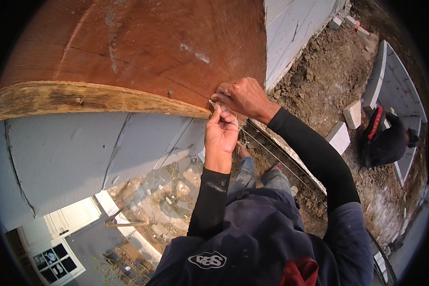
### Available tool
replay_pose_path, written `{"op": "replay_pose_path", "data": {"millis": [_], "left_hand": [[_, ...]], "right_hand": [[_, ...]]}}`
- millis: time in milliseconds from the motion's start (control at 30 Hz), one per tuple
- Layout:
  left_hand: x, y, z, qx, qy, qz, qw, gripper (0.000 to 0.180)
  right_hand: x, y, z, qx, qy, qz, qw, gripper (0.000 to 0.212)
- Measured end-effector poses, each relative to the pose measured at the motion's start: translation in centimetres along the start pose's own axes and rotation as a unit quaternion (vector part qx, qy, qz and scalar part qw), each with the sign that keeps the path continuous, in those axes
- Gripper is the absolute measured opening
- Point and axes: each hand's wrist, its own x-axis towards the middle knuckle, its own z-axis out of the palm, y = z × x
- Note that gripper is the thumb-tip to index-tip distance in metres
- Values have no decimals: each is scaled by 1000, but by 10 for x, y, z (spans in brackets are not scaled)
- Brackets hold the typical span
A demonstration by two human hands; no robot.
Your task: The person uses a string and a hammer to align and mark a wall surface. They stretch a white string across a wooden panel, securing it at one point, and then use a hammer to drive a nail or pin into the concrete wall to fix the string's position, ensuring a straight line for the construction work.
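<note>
A thin pale string (276,159) runs from my hands down to the lower right. My left hand (221,135), palm up, pinches it beside the end of a rough timber strip (81,100). My right hand (247,98) is closed just above, its fingertips curled together at the same spot against the reddish-brown plywood panel (167,43). A small light tip (211,102), perhaps a nail or the string's end, pokes out between the fingers of both hands. What exactly the right fingertips grip is partly hidden.
Grey block walls (66,157) stand below the timber and beyond the panel's right edge. A nail head (170,92) shows in the panel. Loose soil (314,76) with pale blocks (339,138) lies to the right, where another person (386,140) bends over near a low block wall.
</note>
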Motion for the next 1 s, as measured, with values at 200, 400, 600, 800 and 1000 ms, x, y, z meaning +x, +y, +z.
{"op": "replay_pose_path", "data": {"millis": [200, 400, 600, 800, 1000], "left_hand": [[-1, 3, 7, -55, 11, -17, 998, 13], [-7, 2, 7, -48, -12, -15, 999, 12], [-12, -3, 11, -16, -19, -5, 1000, 14], [-32, -9, 20, 71, -33, 0, 997, 19], [-38, -15, 31, 69, 18, -18, 997, 14]], "right_hand": [[-6, 6, 1, -26, 15, -20, 999, 25], [-7, 10, -2, -28, 29, -63, 997, 24], [-10, 15, 13, -40, 53, -74, 995, 20], [-7, 22, 15, -23, 86, -92, 992, 15], [-5, 37, 11, 57, 129, -164, 976, 19]]}}
